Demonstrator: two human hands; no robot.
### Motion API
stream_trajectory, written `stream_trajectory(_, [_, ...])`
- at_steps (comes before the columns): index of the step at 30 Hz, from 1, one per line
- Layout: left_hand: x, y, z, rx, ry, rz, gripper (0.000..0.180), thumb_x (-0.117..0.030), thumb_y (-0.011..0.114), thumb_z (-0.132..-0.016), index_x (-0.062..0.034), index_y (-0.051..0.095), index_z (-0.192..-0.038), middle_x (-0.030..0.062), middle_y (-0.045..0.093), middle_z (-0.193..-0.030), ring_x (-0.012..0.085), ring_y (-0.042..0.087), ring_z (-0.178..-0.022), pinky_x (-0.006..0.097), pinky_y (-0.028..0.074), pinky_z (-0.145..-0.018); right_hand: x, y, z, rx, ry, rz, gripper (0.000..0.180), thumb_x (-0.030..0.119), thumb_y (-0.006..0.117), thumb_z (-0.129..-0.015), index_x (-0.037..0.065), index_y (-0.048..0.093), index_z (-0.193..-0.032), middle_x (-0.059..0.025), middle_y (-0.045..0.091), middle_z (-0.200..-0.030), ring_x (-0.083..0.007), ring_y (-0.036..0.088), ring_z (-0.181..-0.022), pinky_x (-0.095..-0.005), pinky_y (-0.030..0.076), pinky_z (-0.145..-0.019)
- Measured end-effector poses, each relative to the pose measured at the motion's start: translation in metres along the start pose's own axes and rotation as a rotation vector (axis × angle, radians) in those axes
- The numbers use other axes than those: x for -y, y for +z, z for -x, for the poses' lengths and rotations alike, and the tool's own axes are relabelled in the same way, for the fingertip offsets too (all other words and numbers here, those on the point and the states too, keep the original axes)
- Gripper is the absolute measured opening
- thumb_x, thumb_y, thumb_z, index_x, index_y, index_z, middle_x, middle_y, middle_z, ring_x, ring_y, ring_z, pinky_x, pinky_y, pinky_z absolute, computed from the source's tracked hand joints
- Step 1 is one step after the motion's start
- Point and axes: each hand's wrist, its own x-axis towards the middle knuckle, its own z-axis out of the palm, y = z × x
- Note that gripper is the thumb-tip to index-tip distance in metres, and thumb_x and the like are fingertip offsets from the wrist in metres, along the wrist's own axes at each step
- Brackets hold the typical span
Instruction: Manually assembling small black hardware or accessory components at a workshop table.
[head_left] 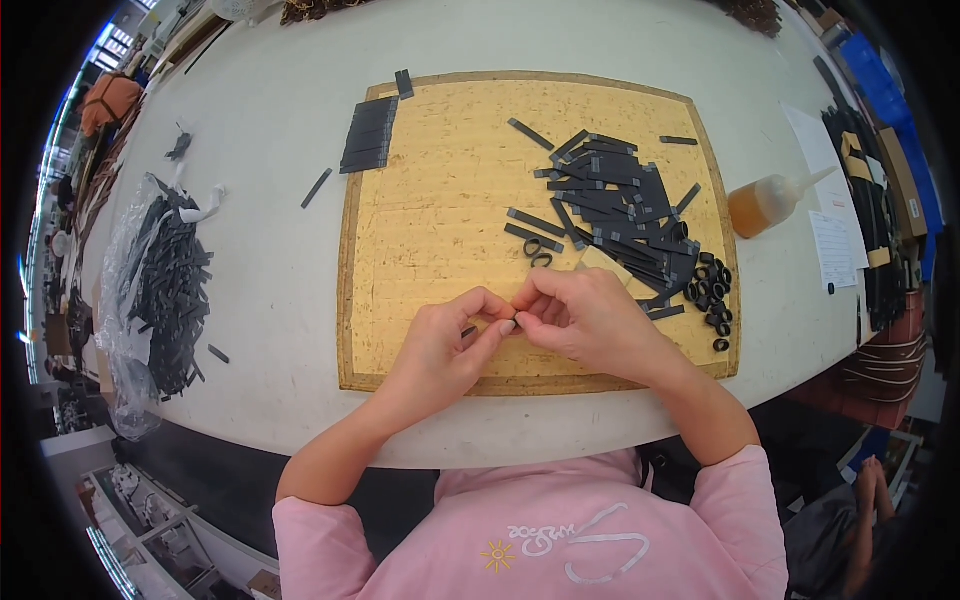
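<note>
Left hand point(438, 345) and right hand point(590, 315), thumbs and fingers closed together, pinch a small black piece point(516, 323), mostly hidden, above the near middle of a tan board point(450, 220). Farther right: heaped flat black strips point(610, 205); black rings point(711, 290) at the right edge.

Pink shirt point(640, 510), 6 o'clock: white script lettering point(600, 572), upside down, beside a yellow sun emblem point(498, 556)
Paper sheet point(834, 240), 3 o'clock on the table point(560, 430): fine print, too small to read
</note>
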Motion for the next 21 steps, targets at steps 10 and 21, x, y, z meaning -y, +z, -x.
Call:
stream_trajectory(10, [-0.0063, -0.0033, 0.0000, 0.023, -0.023, -0.046, 0.008, -0.007, 0.065, -0.100, 0.0003, 0.067, -0.102, -0.0016, 0.055, -0.074, 0.0038, 0.043, -0.063, 0.025, 0.036, -0.056, -0.0015, -0.0003, -0.0033, 0.036, 0.075, -0.079, 0.016, 0.017, 0.072, -0.089, 0.002, 0.068, -0.090, -0.0133, 0.074, -0.078, -0.0242, 0.074, -0.072, -0.0339, 0.056, -0.065])
stream_trajectory(21, [-0.0008, -0.0018, -0.0007, -0.002, 0.019, -0.033, 0.007, -0.008, 0.066, -0.100, -0.0012, 0.067, -0.101, -0.0104, 0.044, -0.063, -0.0013, 0.028, -0.054, 0.022, 0.021, -0.048, -0.0041, 0.0040, -0.0038, -0.001, 0.062, -0.003, 0.017, 0.019, 0.071, -0.088, 0.002, 0.068, -0.087, -0.0129, 0.074, -0.079, -0.0273, 0.073, -0.072, -0.0362, 0.056, -0.066])
